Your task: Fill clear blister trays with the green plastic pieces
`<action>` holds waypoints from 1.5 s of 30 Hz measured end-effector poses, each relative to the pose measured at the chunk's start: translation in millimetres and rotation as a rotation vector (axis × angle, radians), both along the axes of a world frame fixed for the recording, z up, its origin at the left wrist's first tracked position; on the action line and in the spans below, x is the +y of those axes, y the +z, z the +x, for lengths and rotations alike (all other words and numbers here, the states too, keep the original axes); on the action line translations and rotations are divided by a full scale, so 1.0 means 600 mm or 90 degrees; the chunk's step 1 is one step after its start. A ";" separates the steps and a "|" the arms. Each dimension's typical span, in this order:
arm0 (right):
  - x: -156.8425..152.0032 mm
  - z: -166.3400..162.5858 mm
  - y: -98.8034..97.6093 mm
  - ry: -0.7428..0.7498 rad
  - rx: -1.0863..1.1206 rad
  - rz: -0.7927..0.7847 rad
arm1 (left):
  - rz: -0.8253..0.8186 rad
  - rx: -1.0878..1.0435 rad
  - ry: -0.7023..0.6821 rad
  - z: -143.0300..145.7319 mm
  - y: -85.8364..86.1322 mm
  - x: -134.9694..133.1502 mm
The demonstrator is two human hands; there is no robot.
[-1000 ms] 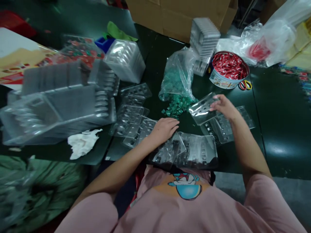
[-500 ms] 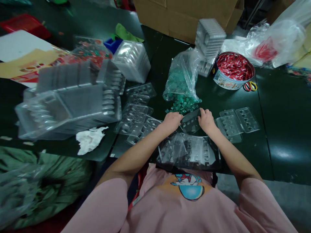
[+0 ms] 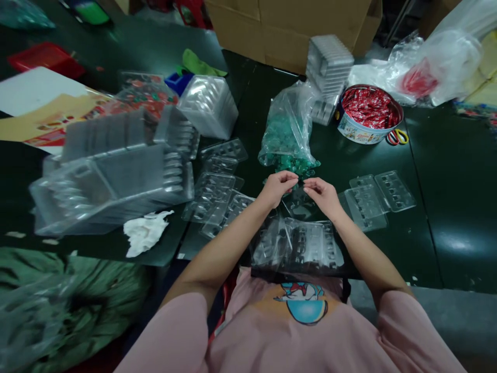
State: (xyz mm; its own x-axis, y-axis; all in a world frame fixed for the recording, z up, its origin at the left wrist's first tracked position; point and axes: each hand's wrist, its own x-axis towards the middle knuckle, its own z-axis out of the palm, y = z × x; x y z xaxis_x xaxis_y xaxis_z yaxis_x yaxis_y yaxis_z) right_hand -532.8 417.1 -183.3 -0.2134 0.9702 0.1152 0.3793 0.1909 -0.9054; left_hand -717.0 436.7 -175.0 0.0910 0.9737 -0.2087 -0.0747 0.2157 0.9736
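Note:
My left hand [image 3: 278, 187] and my right hand [image 3: 322, 195] meet over the dark green table [image 3: 446, 207], fingers pinched on the top edge of a clear plastic blister tray [image 3: 300, 203] held between them. Just beyond the hands lies a heap of small green wrapped candies [image 3: 295, 167], spilling from a clear plastic bag [image 3: 287, 127]. More clear blister trays [image 3: 306, 243] lie at the table's near edge, close to my chest.
A round tin of red wrapped candies [image 3: 368, 111] and scissors [image 3: 396, 137] sit at the back right. An open hinged tray [image 3: 378, 199] lies right of my hands. Stacked clear trays [image 3: 112, 176] and loose ones [image 3: 217, 186] fill the left. Cardboard boxes [image 3: 287, 26] stand behind. White crumpled tissue [image 3: 145, 233] lies left.
My right hand brought a clear tray from the right to the centre. The left hand left the near trays and joined it; both hands now pinch the tray's top edge.

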 end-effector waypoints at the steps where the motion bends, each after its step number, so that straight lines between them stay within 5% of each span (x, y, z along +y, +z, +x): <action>1: 0.001 -0.006 0.000 -0.001 0.074 -0.030 | -0.034 -0.045 0.012 0.009 0.000 -0.001; 9: 0.007 -0.006 0.011 -0.073 0.156 -0.043 | -0.153 -0.169 0.003 0.043 0.016 -0.003; 19: 0.014 0.022 0.013 -0.038 0.200 -0.085 | -0.207 -0.204 -0.042 0.047 0.020 0.010; 27: 0.023 0.027 0.013 -0.042 0.225 -0.107 | -0.167 -0.155 -0.031 0.060 0.025 0.011; 38: 0.016 0.018 0.021 -0.065 0.181 -0.085 | 0.069 0.008 -0.100 0.043 0.031 -0.009; 42: 0.017 0.016 0.021 -0.009 0.234 -0.137 | 0.090 -0.006 -0.131 0.031 0.045 -0.014; 45: 0.011 0.011 0.029 -0.020 0.172 -0.089 | 0.072 0.012 -0.131 0.025 0.048 -0.015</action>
State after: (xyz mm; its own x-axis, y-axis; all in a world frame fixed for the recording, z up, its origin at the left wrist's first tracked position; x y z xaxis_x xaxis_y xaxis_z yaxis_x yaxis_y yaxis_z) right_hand -526.2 423.6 -166.0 -0.1623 0.9863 0.0292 0.1245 0.0498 -0.9910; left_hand -701.8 427.9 -146.1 0.2876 0.9523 -0.1025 -0.0221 0.1136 0.9933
